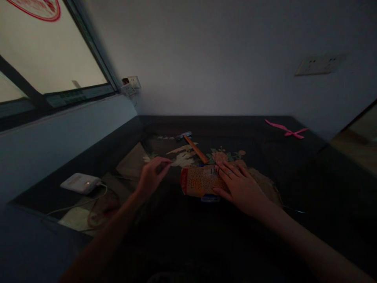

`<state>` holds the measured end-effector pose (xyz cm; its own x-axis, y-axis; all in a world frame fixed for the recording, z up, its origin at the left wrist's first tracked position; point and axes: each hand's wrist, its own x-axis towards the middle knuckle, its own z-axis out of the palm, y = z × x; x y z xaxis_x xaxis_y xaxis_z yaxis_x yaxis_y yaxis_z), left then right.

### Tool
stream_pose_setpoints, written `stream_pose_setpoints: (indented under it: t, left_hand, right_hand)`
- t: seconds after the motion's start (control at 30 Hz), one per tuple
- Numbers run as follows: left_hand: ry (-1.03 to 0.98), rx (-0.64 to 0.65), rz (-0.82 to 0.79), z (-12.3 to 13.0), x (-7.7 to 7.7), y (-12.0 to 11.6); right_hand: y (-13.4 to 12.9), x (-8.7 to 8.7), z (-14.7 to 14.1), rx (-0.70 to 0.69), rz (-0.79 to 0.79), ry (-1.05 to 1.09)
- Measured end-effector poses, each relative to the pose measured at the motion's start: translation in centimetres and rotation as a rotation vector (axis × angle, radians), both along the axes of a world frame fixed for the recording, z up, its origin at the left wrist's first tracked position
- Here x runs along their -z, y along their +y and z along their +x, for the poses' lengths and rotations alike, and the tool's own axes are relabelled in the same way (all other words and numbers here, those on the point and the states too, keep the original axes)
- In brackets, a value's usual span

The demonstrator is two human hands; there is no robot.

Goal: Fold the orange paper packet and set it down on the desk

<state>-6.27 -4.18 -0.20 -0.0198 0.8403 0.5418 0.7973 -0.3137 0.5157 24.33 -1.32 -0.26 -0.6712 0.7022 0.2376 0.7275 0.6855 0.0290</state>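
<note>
A tan packet (pixel 200 181) with dark dots and a red end lies on the dark table, a blue item (pixel 210 198) showing under its near edge. My right hand (pixel 240 186) rests on the packet's right part, fingers spread. To the left of the packet, my left hand (pixel 153 175) is raised with thumb and index finger pinched together; whatever may be between them is too small to make out. Beyond the packet lies a hammer (pixel 196 149) with a wooden handle, its metal head pointing away. A round brownish mat (pixel 266 184) shows beside my right hand.
A white device (pixel 81 183) with a cable sits at the left, near papers (pixel 75 219). A pink ribbon (pixel 290 133) lies at the back right. A wall with sockets (pixel 319 65) bounds the table (pixel 235 122) behind, a window at left.
</note>
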Motion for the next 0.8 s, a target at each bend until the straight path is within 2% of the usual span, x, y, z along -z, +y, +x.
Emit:
stream_pose_setpoints:
  t: [0.07,0.13,0.27,0.47,0.63,0.8]
  left_hand:
    - [0.006,0.194,-0.029,3.6,-1.2,0.5]
    - [0.04,0.319,-0.092,6.7,-1.8,1.3]
    - [0.099,0.378,-0.196,10.2,-1.5,3.1]
    - [0.092,0.405,-0.194,10.9,-0.8,4.7]
    - [-0.023,0.435,-0.165,10.7,-1.0,4.6]
    - [-0.056,0.406,-0.106,11.0,-1.6,4.3]
  right_hand:
    - [-0.1,-0.1,-0.1,0.002,-0.005,-0.011]
    - [-0.1,-0.3,-0.1,0.005,-0.009,-0.019]
    - [-0.2,-0.5,-0.2,0.007,-0.022,-0.024]
    - [-0.2,-0.5,-0.2,0.008,-0.038,-0.017]
    - [-0.2,-0.4,-0.2,0.008,-0.036,-0.013]
    - [-0.2,-0.3,-0.2,0.005,-0.027,-0.02]
